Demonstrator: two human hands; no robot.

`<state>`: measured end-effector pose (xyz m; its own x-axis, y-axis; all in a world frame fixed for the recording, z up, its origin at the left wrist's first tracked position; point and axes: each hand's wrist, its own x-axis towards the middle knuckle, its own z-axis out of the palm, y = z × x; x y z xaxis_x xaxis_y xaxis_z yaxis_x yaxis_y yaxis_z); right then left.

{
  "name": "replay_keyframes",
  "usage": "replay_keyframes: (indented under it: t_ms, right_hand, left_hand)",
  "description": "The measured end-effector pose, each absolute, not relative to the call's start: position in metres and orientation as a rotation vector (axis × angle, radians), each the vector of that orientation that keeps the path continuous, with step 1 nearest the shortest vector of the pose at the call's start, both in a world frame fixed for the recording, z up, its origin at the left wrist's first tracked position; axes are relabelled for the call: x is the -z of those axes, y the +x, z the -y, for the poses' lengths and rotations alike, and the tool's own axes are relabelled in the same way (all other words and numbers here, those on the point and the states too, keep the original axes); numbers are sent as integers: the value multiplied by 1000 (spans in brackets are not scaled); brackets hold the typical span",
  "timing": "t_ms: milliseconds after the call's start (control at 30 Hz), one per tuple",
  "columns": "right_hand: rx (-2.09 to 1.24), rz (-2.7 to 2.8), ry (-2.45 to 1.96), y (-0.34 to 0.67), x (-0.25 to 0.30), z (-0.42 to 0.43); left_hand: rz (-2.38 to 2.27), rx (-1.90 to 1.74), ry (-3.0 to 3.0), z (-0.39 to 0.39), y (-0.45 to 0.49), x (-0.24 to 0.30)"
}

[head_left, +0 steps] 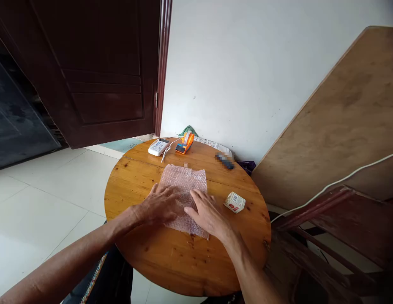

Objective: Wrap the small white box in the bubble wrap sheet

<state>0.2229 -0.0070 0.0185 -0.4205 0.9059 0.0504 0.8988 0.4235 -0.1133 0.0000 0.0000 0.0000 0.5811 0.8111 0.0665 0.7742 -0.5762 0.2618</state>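
A sheet of pinkish bubble wrap (184, 179) lies flat on the round wooden table (136, 249). Over its left side is my left hand (160, 204), fingers stretched out and slightly blurred. My right hand (207, 211) rests on or just above the right side, with its fingers extended and thumb apart. Neither hand grips anything. A small clear strip, perhaps tape, shows at the wrap's far edge. To the right of my right hand sits a small cream-coloured box (235, 202) with a printed label.
At the table's far side are an orange tape dispenser (185, 142), a white device (159, 147) with a cable, and a dark pixelated object (225, 161). A brown door (110, 76) stands left; a wooden board (339, 114) leans right, near a pale cable (326, 187).
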Motion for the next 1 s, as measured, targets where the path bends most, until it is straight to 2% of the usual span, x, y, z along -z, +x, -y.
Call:
replay_keyframes:
  t_ms: [133, 300, 433, 567, 833, 1000]
  right_hand:
    - [-25, 2451, -1634, 250, 0, 43]
    - [152, 2181, -1509, 296, -4, 56]
    - [290, 1917, -1789, 324, -13, 25]
    - [0, 1822, -1984, 338, -9, -2]
    - [-385, 1919, -1400, 261, -31, -1]
    - [-377, 2124, -1337, 216, -22, -18]
  left_hand:
    - [-1265, -329, 2589, 8, -15, 11]
    - [-1453, -607, 2535, 26, -13, 16]
    - [-1479, -817, 2518, 46, -5, 20]
    - [-1469, -836, 2459, 56, 1, 23]
    - [-1480, -851, 2437, 58, 1, 26]
    - [-1481, -846, 2430, 58, 2, 24]
